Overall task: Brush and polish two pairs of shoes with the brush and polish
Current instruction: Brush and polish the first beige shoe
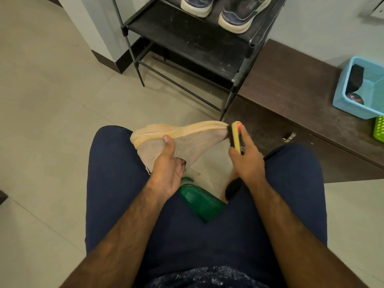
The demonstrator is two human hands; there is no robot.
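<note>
Just below the shoe rack (187, 44), where the dark pair (239, 15) waits on a shelf, the pale mesh shoe (197, 140) is lifted over the lap, sole tipped away, probably to expose the toe. Left grip (168, 165) clamps its opening, thumb on the mesh. Right grip (247, 161) curls round the brush (236, 136), bristles touching the toe.
</note>
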